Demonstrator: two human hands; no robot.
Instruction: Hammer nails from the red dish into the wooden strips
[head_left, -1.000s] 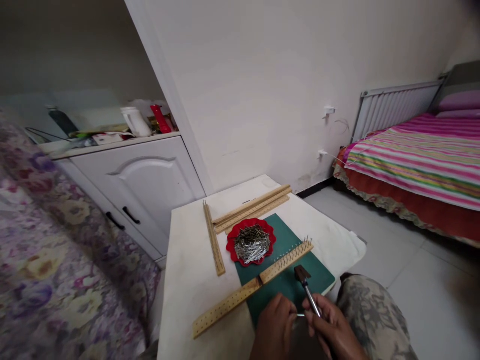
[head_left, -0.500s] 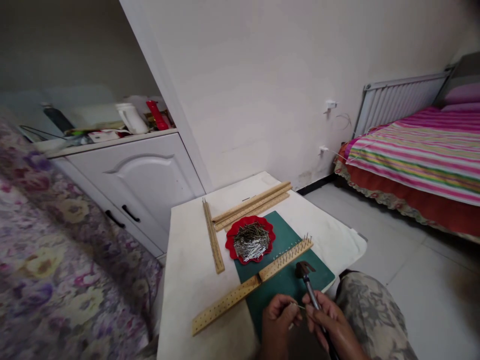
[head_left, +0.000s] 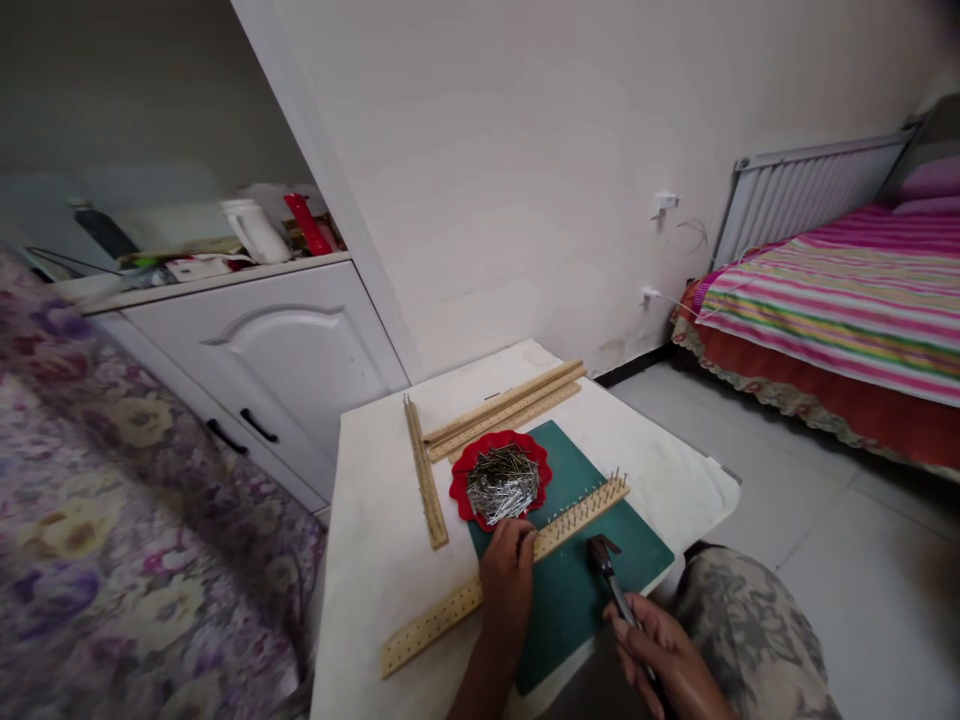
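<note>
My right hand point(head_left: 660, 650) grips a claw hammer point(head_left: 619, 598) by its handle, head up, over the near edge of the green mat point(head_left: 570, 600). My left hand point(head_left: 508, 565) reaches across a long wooden strip point(head_left: 431, 622) with rows of holes, beside the near rim of a red scalloped bowl point(head_left: 459, 490). Its fingers are curled together; whatever they hold is hidden. Many loose nails point(head_left: 504, 482) fill the bowl. Toward the strip's right end several nails point(head_left: 600, 495) stand upright in rows.
More drilled wooden strips point(head_left: 510, 405) lie at the back of the white table point(head_left: 360, 600), and a narrow one point(head_left: 426, 475) stretches along the left. A camouflage-clad knee point(head_left: 757, 620) is at the right table edge. A white cabinet point(head_left: 277, 370) stands left; a bed point(head_left: 840, 300) is right.
My left hand has moved away from my right hand, forward and left to the strip by the bowl; the hands had met around a thin nail. The hammer has shifted only slightly.
</note>
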